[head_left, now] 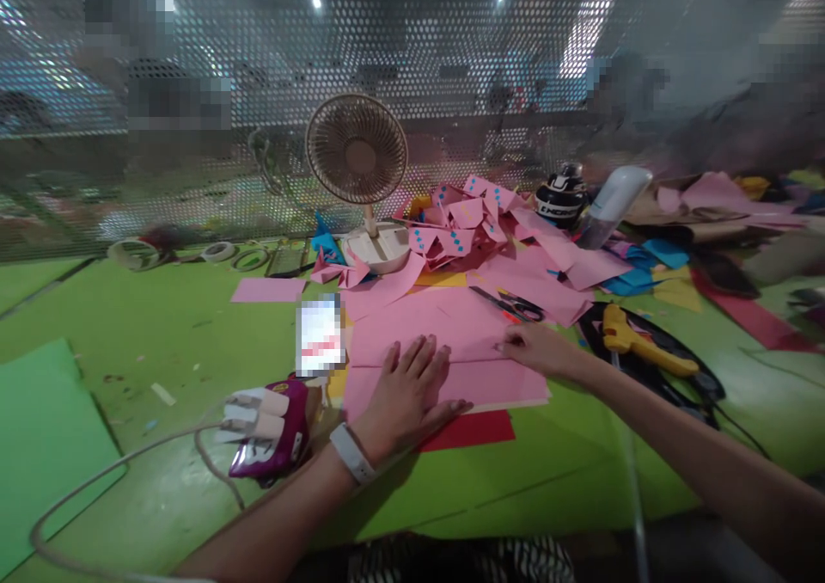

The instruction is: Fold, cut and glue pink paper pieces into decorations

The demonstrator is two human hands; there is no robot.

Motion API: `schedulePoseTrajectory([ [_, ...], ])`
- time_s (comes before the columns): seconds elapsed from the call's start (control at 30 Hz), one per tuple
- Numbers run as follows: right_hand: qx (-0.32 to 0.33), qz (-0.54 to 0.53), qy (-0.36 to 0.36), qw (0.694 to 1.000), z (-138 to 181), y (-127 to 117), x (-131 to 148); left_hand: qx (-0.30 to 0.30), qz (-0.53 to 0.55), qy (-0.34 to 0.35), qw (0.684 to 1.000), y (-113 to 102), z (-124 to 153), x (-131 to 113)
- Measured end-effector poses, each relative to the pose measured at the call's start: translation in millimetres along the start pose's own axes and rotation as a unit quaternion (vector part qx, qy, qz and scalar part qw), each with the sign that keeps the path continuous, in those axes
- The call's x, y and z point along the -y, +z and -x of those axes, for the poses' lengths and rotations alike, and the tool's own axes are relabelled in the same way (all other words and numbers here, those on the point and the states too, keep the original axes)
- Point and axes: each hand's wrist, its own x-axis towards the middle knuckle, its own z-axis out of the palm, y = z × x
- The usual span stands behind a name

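Observation:
A sheet of pink paper [412, 329] lies in front of me, with a horizontal edge or crease across it. My left hand [412, 385], with a pale band on the wrist, rests flat on the paper, fingers spread. At the paper's right side, my right hand [532, 348] has its fingers closed in a pinch against the surface; what is between the fingertips, if anything, is too small to make out. Red paper [473, 430] shows from under the pink sheet's near edge. Just beyond my right hand lie scissors [516, 304] with dark handles.
A yellow glue gun [644, 342] sits on a black tray [702, 385] at right. Behind are a small fan [357, 153] and heaped pink cutouts [461, 222]. A lit phone [320, 335] and a purple power strip [277, 428] with a cable stand left, near green sheets [51, 454].

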Motion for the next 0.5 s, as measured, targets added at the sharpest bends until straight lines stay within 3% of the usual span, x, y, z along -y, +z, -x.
schedulePoseTrajectory([
  [0.23, -0.026, 0.045, 0.045, 0.998, 11, -11, 1, -0.010, -0.009, 0.007, 1.000, 3, -2, 3],
  [0.33, -0.100, 0.072, 0.050, 0.991, 15, -8, 11, -0.009, -0.017, 0.009, 1.000, 4, -3, 4],
  [0.43, -0.160, 0.080, -0.037, 0.983, 21, 9, 31, -0.014, -0.023, 0.011, 1.000, 7, -3, 6],
  [0.5, -0.115, 0.076, -0.111, 0.984, 25, 25, 44, -0.015, -0.025, 0.014, 0.999, 9, -3, 7],
])
